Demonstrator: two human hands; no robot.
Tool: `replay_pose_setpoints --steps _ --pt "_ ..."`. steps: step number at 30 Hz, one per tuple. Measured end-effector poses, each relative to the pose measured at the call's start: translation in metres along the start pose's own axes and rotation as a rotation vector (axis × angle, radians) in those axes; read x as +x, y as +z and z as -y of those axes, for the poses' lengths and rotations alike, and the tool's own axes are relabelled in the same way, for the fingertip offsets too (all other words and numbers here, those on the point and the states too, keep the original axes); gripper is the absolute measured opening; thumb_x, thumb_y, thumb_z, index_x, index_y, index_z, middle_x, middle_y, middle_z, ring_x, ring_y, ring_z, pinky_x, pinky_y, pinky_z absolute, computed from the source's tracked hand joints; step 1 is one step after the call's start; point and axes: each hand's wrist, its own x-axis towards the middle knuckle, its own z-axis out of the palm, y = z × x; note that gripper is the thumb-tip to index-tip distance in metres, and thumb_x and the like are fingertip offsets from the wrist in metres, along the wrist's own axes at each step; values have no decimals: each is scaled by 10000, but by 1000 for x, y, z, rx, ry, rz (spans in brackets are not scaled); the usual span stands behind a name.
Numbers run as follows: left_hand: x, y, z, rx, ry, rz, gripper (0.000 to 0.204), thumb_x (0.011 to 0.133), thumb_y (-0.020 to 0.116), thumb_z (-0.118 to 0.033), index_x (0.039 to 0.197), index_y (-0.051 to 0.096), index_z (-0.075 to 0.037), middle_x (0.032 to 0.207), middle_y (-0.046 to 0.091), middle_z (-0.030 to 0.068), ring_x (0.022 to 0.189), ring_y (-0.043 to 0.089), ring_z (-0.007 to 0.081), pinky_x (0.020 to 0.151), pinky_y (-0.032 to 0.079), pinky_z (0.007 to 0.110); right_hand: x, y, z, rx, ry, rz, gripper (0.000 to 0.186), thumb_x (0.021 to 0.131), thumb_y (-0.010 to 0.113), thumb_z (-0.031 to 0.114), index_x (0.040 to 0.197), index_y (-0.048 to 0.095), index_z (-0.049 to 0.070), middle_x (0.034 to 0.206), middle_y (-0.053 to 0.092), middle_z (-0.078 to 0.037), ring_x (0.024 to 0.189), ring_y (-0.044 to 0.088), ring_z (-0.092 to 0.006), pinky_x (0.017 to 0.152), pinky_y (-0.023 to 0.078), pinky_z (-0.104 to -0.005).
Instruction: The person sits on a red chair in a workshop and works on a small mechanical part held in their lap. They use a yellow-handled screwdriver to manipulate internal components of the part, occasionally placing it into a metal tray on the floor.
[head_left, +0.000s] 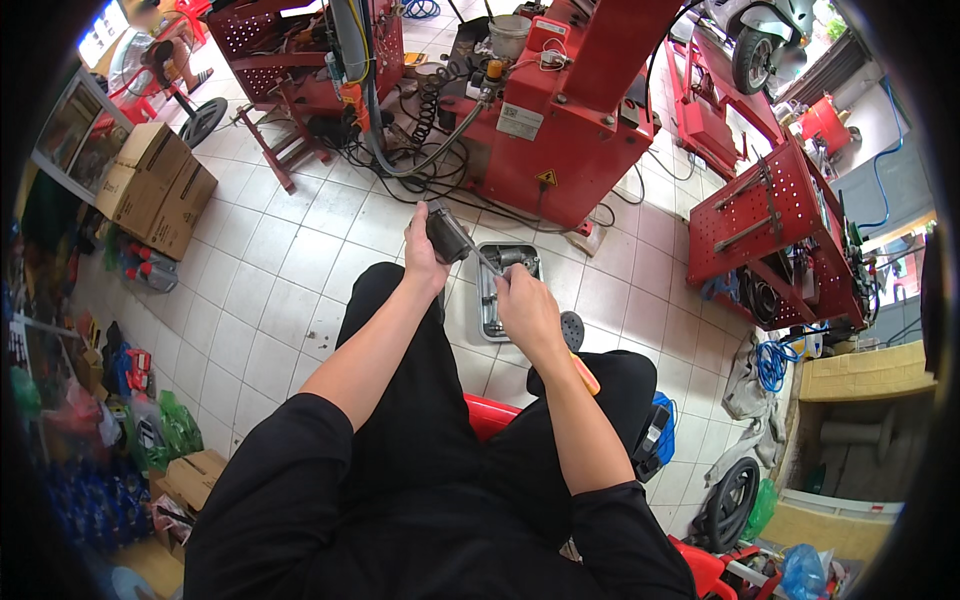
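Note:
My left hand (424,250) is wrapped round a dark, cylindrical metal part (447,234), held tilted above my knees. My right hand (527,305) pinches a thin grey tool (484,260), whose far end reaches the side of that part. Whether the tip touches it, and what kind of tool it is, I cannot make out. Beneath both hands, on the tiled floor, lies a shallow metal tray (483,305) with metal parts (515,257) in it. An orange object (586,375) shows partly behind my right forearm, by my thigh.
A round grey perforated piece (572,330) is beside my right knee. Ahead stands a red machine (560,150) with cables and hoses across the floor. A red perforated cart (745,235) stands right, cardboard boxes (158,190) left. I sit on a red seat (488,415).

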Motion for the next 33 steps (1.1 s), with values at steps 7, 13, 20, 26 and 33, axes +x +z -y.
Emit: replay_pose_setpoints --steps 7,13,20,26,33 --pt "-1 2 0 32 27 0 436 895 484 -527 966 541 -101 841 598 71 836 632 259 744 524 371 -2 5 3 80 -40 -66 259 891 518 228 875 527 -30 763 619 -260 752 596 -449 669 451 -525" --pt "-4 8 0 35 42 -43 415 907 477 -505 996 531 -103 841 595 71 831 634 264 736 530 375 1 13 -4 18 -31 -10 228 884 528 196 869 508 -30 757 612 -264 759 592 -453 667 447 -522" --pt "-1 5 2 54 52 -81 415 914 468 -497 1007 528 -97 837 589 66 815 639 261 716 536 378 0 12 1 183 4 -81 204 879 537 171 835 526 -28 759 613 -247 752 586 -453 665 449 -518" --pt "-6 12 1 77 81 -71 387 928 460 -468 1019 501 -94 843 583 67 802 640 263 682 542 371 3 16 -11 31 -43 -78 234 872 558 205 885 495 -20 751 617 -237 739 596 -437 644 444 -514" --pt "-6 11 2 118 109 -69 371 923 480 -451 1030 464 -97 845 578 73 798 642 266 668 544 375 1 13 1 184 -2 -84 225 878 555 205 861 506 -14 737 616 -238 720 589 -449 627 441 -514"
